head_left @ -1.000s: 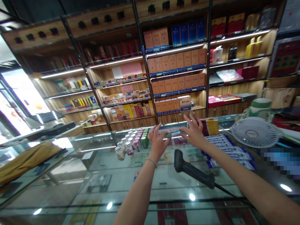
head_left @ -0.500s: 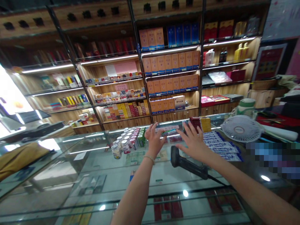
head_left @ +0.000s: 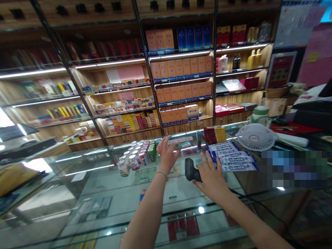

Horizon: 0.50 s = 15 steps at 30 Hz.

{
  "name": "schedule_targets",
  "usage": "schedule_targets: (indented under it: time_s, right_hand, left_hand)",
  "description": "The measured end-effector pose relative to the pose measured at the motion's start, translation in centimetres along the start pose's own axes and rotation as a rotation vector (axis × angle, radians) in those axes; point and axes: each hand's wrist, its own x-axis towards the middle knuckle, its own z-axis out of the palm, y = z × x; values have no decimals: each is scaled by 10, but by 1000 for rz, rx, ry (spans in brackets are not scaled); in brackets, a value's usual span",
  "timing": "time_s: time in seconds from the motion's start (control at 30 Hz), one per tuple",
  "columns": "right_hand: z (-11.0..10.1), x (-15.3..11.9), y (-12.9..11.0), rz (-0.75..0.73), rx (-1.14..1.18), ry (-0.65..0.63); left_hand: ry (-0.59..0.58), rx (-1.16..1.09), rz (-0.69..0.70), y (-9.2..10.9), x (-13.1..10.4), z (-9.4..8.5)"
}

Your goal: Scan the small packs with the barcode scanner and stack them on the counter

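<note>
My left hand (head_left: 167, 154) hovers over the glass counter (head_left: 166, 188), fingers apart and nothing visible in it. It is nearest to a small green-and-white packet (head_left: 183, 145) and a row of green cartons (head_left: 151, 150). Whether its fingertips touch the packet I cannot tell. Over the handle of a black barcode scanner (head_left: 191, 170) is my right hand (head_left: 212, 180), its fingers spread. The scanner's head shows left of the hand, while its handle is mostly hidden. Blue-and-white sachets (head_left: 233, 157) lie fanned out just beyond the right hand.
White-lidded jars (head_left: 133, 160) stand left of the green cartons. Stacked red and yellow packs (head_left: 215, 135) sit behind the sachets. To the right are a white fan (head_left: 256, 137) and a green-lidded jug (head_left: 260, 116). The scanner's cable (head_left: 261, 204) runs right. Shelves of boxes line the back.
My right hand has moved back from the packet area to over the scanner's handle. The left hand stays near the packet. The view has shifted slightly to the right.
</note>
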Motion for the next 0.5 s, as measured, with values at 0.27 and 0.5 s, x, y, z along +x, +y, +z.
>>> schedule_targets:
  time_s: [0.27,0.5]
  right_hand:
    - [-8,0,0,-23,76,85]
    - [-18,-8,9,22,301,74]
  left_hand:
    - [21,5,17,-2,-2,1]
    - [20,8,8,-4,-3,0]
